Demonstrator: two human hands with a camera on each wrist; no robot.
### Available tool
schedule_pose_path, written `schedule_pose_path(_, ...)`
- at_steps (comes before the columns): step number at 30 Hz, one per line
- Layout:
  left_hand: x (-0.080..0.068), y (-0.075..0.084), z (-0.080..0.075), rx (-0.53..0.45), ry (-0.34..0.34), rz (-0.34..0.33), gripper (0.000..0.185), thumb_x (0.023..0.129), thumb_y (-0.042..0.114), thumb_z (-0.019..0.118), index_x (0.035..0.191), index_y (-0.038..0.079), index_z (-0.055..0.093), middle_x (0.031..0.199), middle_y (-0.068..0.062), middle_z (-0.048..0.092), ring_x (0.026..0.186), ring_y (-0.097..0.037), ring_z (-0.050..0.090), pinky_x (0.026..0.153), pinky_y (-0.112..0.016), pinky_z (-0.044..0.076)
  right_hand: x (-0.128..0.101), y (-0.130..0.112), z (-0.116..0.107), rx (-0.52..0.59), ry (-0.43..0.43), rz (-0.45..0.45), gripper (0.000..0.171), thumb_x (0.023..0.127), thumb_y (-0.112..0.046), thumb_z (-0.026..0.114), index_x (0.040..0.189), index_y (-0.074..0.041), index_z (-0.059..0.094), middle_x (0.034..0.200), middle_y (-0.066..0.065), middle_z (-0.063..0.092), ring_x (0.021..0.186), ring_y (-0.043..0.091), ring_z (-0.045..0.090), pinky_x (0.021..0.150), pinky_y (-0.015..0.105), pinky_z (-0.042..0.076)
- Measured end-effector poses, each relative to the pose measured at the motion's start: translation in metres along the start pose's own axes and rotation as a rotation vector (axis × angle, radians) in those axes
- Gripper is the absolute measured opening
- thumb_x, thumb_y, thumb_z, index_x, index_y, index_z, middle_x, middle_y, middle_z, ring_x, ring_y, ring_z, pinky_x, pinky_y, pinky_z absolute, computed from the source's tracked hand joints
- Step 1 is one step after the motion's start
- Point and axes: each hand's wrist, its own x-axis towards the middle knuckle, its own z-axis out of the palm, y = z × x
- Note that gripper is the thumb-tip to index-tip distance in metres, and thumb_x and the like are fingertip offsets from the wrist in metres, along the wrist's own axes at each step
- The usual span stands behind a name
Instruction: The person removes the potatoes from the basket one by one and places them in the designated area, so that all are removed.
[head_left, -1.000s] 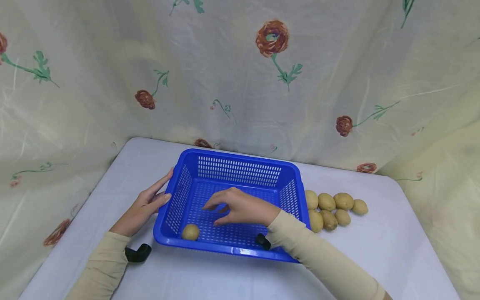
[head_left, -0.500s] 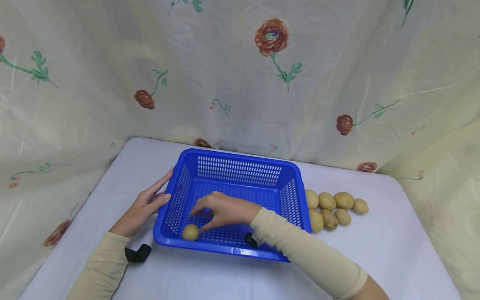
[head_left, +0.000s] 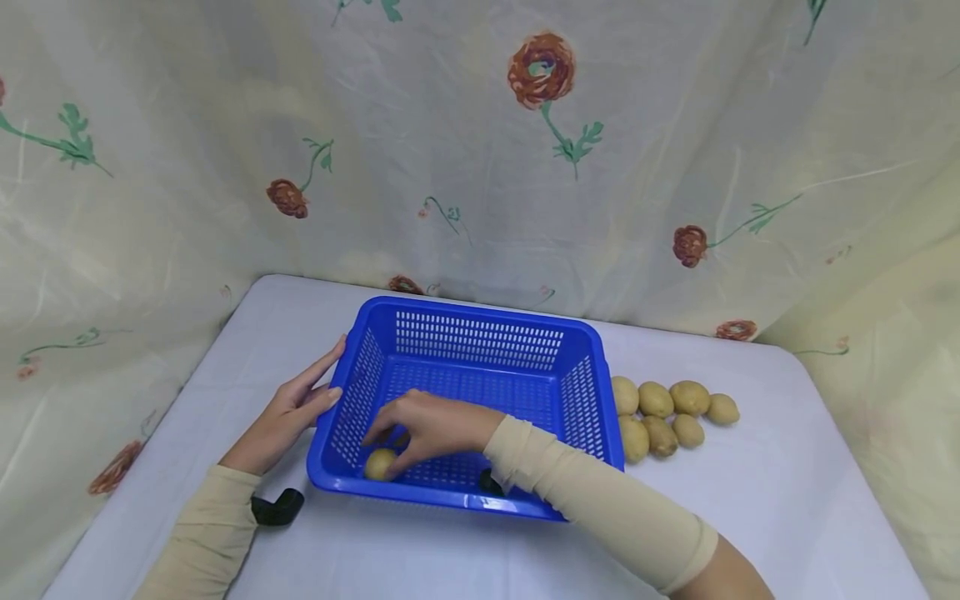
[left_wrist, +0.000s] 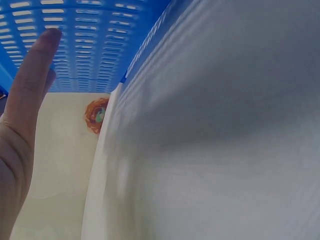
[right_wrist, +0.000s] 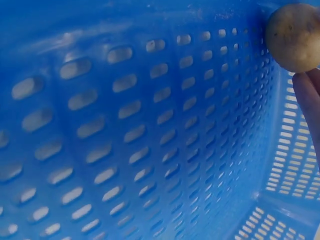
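Observation:
A blue plastic basket with slotted walls stands on the table, a round potato in its front left corner. Inside the basket my right hand reaches down over this potato, thumb against its right side and curled fingers at its far side. The right wrist view shows the potato with one digit touching it; the other fingers are mostly out of that view. My left hand rests with extended fingers against the outside of the basket's left wall, seen also as a straight finger in the left wrist view.
Several potatoes lie in two rows on the white tabletop, right of the basket. A flowered curtain hangs behind the table. Each wrist carries a black camera mount, the left one near the table surface.
My right hand has moved left and down inside the basket, from above its middle to the potato in the corner. The left hand and the basket have stayed in place.

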Motion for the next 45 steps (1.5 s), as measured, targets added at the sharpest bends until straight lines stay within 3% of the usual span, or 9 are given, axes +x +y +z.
schedule_pose_path(12, 0.002, -0.001, 0.002, 0.008, 0.002, -0.008, 0.063, 0.111, 0.030, 0.046, 0.166, 0.035, 0.016, 0.176, -0.001, 0.012, 0.135, -0.017, 0.060, 0.096, -0.028, 0.059, 0.002, 0.001, 0.003, 0.012, -0.013, 0.040, 0.040, 0.086, -0.025, 0.086, 0.121, -0.009, 0.077, 0.119, 0.002, 0.078, 0.107, 0.003, 0.072, 0.093, 0.012, 0.055)
schedule_pose_path(22, 0.001, -0.003, 0.002, 0.007, 0.009, -0.002, 0.063, 0.111, 0.030, 0.047, 0.166, 0.035, 0.016, 0.176, 0.003, 0.009, 0.139, -0.016, 0.056, 0.096, -0.027, 0.058, 0.001, 0.006, 0.002, 0.067, -0.036, 0.066, 0.039, 0.084, -0.024, 0.088, 0.118, -0.008, 0.078, 0.114, 0.003, 0.080, 0.098, -0.001, 0.072, 0.086, 0.011, 0.056)
schedule_pose_path(29, -0.001, -0.005, 0.000, 0.004, 0.012, -0.006, 0.063, 0.111, 0.030, 0.047, 0.166, 0.035, 0.017, 0.176, 0.003, 0.010, 0.133, -0.005, 0.059, 0.096, -0.027, 0.058, 0.002, 0.005, 0.002, 0.092, -0.051, 0.074, 0.039, 0.084, -0.020, 0.088, 0.119, -0.008, 0.078, 0.116, 0.002, 0.079, 0.099, -0.001, 0.071, 0.086, 0.012, 0.057)
schedule_pose_path(39, -0.001, -0.002, 0.000, 0.007, 0.009, -0.011, 0.062, 0.111, 0.031, 0.046, 0.166, 0.035, 0.016, 0.176, 0.001, 0.011, 0.139, -0.022, 0.057, 0.097, -0.028, 0.058, 0.002, 0.007, -0.002, 0.033, -0.022, 0.045, 0.038, 0.085, -0.016, 0.086, 0.121, -0.010, 0.077, 0.119, 0.000, 0.078, 0.109, 0.002, 0.070, 0.092, 0.013, 0.055)
schedule_pose_path(45, 0.000, 0.000, 0.000, 0.009, 0.006, -0.011, 0.062, 0.111, 0.031, 0.046, 0.166, 0.035, 0.016, 0.176, 0.001, 0.011, 0.138, -0.017, 0.057, 0.098, -0.028, 0.058, -0.002, 0.003, -0.010, 0.018, 0.006, 0.037, 0.039, 0.086, -0.015, 0.085, 0.123, -0.010, 0.076, 0.122, 0.001, 0.077, 0.114, 0.006, 0.070, 0.094, 0.012, 0.054)
